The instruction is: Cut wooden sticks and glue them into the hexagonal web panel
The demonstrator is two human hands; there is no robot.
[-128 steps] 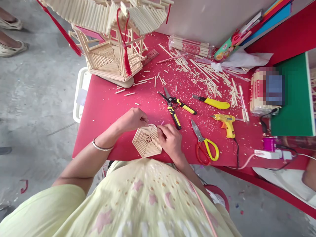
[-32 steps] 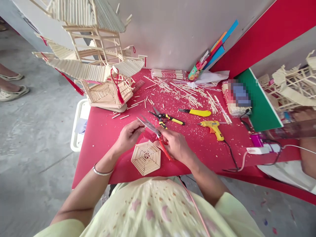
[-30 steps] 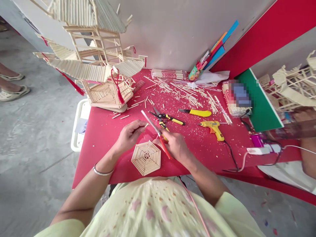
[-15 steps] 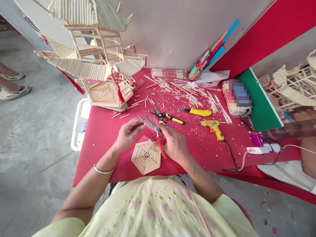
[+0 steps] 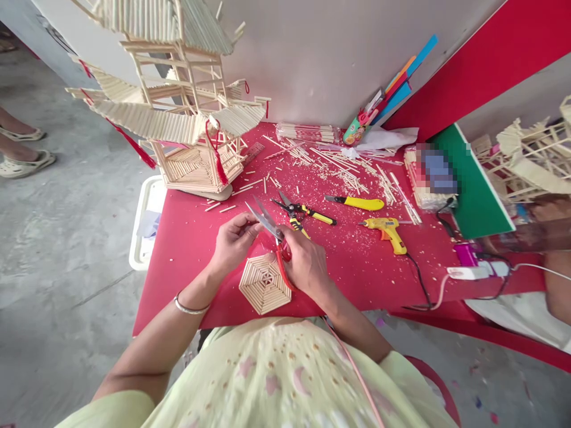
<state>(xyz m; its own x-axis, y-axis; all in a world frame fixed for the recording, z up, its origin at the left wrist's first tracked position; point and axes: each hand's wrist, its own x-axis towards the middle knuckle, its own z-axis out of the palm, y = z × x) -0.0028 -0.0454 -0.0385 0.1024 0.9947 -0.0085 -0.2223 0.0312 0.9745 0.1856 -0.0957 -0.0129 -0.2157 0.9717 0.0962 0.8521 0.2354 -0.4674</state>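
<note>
- Head cam: hexagonal stick panel (image 5: 264, 286) sits just my side of my hands; one slip could knock it.
- Scissors (image 5: 279, 234) gripped in my right hand (image 5: 306, 258), blades apart; closing carelessly could nick my left hand (image 5: 234, 239).
- Can't tell what that's pinching.

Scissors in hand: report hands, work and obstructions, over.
Right hand holds scissors, opened. Left hand close to them, contents unclear. Hexagonal stick panel flat on red table. Black-and-yellow cutters just beyond.

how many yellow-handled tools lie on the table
3: black-yellow metal snips beyond the right hand, yellow knife right of the snips, yellow plastic glue gun nearer the camera. Others may be hidden.
</note>
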